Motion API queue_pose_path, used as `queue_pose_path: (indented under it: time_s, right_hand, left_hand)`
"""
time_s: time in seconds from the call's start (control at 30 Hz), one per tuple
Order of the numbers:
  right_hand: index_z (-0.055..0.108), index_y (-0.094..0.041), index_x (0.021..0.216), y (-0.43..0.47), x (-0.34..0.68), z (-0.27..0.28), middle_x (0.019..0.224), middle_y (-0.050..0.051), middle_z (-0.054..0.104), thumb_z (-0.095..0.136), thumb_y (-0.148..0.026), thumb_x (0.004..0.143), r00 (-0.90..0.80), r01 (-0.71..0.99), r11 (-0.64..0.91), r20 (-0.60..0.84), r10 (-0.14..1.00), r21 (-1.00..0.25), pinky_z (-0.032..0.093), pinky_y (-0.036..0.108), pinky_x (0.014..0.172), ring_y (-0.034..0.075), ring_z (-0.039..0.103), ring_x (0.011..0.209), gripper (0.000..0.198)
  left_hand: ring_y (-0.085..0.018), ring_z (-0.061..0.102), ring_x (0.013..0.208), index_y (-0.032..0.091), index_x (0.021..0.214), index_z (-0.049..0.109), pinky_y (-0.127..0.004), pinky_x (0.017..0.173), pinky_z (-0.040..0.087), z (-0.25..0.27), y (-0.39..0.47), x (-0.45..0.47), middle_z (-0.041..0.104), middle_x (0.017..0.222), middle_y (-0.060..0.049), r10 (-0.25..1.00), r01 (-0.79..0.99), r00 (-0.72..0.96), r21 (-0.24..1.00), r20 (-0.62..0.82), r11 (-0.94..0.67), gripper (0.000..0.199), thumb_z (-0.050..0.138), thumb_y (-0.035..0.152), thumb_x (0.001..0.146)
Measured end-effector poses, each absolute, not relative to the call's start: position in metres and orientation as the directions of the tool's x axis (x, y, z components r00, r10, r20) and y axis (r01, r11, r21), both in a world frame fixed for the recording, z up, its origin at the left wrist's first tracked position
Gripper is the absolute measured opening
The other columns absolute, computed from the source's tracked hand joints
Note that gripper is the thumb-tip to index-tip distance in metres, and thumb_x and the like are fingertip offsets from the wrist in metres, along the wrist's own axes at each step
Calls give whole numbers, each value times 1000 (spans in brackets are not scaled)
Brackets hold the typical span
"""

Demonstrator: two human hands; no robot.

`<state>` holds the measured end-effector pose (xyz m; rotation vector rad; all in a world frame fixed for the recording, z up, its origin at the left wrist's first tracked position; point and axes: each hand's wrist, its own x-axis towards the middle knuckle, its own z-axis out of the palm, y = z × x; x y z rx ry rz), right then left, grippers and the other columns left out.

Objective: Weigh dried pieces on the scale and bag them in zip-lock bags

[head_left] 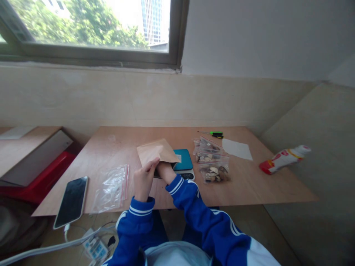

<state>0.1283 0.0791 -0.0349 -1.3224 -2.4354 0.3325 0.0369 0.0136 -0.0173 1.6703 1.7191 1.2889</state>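
A brown paper bag (pixel 151 150) is held over the table with its mouth toward me. My left hand (pixel 144 181) pinches the near edge of the bag between thumb and fingers. Into the bag's mouth reaches my right hand (pixel 165 173); its fingers are hidden inside, so what they hold does not show. Partly behind the bag lies a kitchen scale (pixel 184 162) with a teal top and dark buttons. Right of the scale are several clear zip bags (pixel 215 171) of brown and cream pieces, perhaps dried mushroom slices.
Empty clear zip bags (pixel 112 188) lie at the left, beside a phone (pixel 71 201) on a cable at the table's edge. Screwdrivers (pixel 216 133), white paper (pixel 237 148) and a tilted red-and-white bottle (pixel 284 159) are at the right. A power strip (pixel 95 247) is below.
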Motion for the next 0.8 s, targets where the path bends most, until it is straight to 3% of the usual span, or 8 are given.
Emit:
queue_pose_path:
  time_s: [0.13,0.33,0.47,0.8]
  right_hand:
    - [57,-11,123,65,146,-26,120,15,62,40,-8,94,-483,767,514,181,857,-385,45,37,98,25,58,112,34]
    - [60,-23,121,43,169,-3,111,7,68,43,-6,91,-540,674,597,261,800,-436,50,33,86,22,64,100,39]
    - [61,-22,120,44,175,-3,109,6,68,42,-1,88,-520,656,607,313,794,-450,48,33,88,21,62,98,43]
    - [69,-23,111,49,191,-12,111,3,70,39,2,86,-557,416,677,418,718,-607,47,33,95,18,60,106,46]
  left_hand:
    - [-19,71,83,30,99,73,-23,68,53,-9,19,35,76,92,3,937,564,-190,814,293,-140,20,60,30,85]
    - [-19,71,87,29,98,74,-23,69,53,-6,28,30,76,94,3,925,533,-209,830,316,-163,20,59,32,85]
    - [-19,71,86,29,96,74,-24,70,53,-1,35,27,76,93,3,933,528,-189,832,308,-168,20,59,33,84]
    - [-19,70,91,30,94,74,-26,79,53,0,39,23,76,96,3,950,460,-157,871,271,-173,20,59,34,82]
